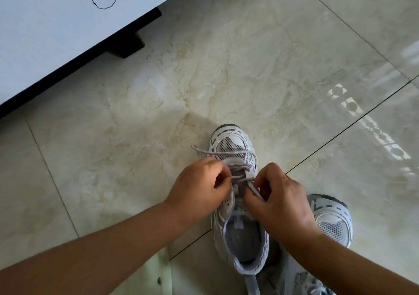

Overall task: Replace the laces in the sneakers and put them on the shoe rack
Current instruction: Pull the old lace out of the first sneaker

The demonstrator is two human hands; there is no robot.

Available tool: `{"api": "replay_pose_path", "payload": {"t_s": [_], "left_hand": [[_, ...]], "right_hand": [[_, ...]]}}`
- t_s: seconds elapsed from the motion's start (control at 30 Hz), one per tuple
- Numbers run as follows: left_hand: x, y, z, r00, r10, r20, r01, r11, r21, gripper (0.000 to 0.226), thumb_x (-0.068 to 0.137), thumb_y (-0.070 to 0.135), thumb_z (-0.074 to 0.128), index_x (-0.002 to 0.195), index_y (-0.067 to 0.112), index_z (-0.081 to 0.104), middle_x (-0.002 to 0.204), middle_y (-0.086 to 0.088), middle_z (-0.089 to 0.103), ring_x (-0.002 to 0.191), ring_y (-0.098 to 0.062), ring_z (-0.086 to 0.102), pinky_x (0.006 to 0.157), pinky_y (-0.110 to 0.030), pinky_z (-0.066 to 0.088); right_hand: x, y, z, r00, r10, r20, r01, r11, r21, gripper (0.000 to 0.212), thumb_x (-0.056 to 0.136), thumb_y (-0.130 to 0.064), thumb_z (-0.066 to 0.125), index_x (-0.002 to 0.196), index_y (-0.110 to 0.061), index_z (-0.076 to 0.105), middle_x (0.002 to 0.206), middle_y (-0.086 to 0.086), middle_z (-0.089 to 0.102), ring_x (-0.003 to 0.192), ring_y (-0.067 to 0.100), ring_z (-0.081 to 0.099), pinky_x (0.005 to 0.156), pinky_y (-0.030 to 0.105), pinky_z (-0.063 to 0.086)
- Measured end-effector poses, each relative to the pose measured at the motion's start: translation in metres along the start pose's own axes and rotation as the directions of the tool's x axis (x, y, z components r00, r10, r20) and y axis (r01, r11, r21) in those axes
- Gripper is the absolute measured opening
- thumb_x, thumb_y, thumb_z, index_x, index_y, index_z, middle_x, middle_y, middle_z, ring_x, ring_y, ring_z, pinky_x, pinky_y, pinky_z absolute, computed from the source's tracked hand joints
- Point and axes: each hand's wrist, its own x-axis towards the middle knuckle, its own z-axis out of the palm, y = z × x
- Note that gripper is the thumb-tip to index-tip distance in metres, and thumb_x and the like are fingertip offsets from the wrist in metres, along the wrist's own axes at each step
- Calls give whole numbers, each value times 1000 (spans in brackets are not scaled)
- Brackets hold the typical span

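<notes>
Your left hand (199, 181) pinches the grey lace (240, 176) at the sneaker's left eyelets, fingers curled round it. Between your hands sits the white sneaker (238, 231) on the tiled floor (158, 113), toe pointing away. Your right hand (281, 199) pinches the lace too; just right of it stands the second sneaker (333, 220).
</notes>
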Motion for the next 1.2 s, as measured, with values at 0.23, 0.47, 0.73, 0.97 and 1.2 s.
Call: {"api": "replay_pose_path", "payload": {"t_s": [0.23, 0.47, 0.73, 0.97, 1.2], "left_hand": [[26, -5, -13, 938, 342, 56, -346, 911, 226, 25, 88, 22, 43, 81, 4, 60, 67, -8, 59, 53, -23, 54, 44, -30, 46], [16, 4, 2, 967, -249, 45, 253, 950, -184, 15, 77, 28, 74, 74, 20, 62, 64, 9, 61, 57, -1, 55, 56, -18, 45], [30, -6, -8, 968, 239, -71, -224, 959, 171, 12, 86, 17, 57, 78, 8, 61, 72, -3, 59, 63, -22, 56, 55, -32, 49], [23, 3, 0, 976, -216, -7, 215, 973, -83, 17, 81, 31, 69, 71, 20, 61, 63, 9, 59, 58, -7, 55, 54, -20, 43], [31, -13, 1, 982, -188, -29, 183, 975, -124, 14, 81, 14, 69, 71, 12, 61, 64, 3, 56, 57, -12, 50, 57, -26, 41]], "right_hand": [[-2, 4, 0, 1000, 17, -26, -16, 1000, 2, 18, 74, -9, 65, 69, -12, 48, 54, -1, 50, 50, 14, 46, 44, 16, 29], [-3, 6, 0, 998, 26, -56, -23, 998, 55, 20, 76, -10, 66, 69, -11, 47, 52, -1, 48, 47, 14, 42, 44, 24, 31], [-2, 8, -4, 997, 59, -55, -56, 996, 68, 18, 76, -9, 63, 69, -11, 46, 55, 0, 48, 51, 16, 44, 45, 24, 30], [-1, 9, -5, 996, 50, -69, -45, 996, 71, 19, 79, -12, 64, 71, -11, 47, 56, -1, 49, 50, 13, 42, 45, 20, 29], [-1, 9, -7, 997, 29, -69, -25, 998, 52, 18, 77, -10, 62, 70, -12, 45, 56, -1, 48, 51, 17, 44, 47, 25, 32]]}}
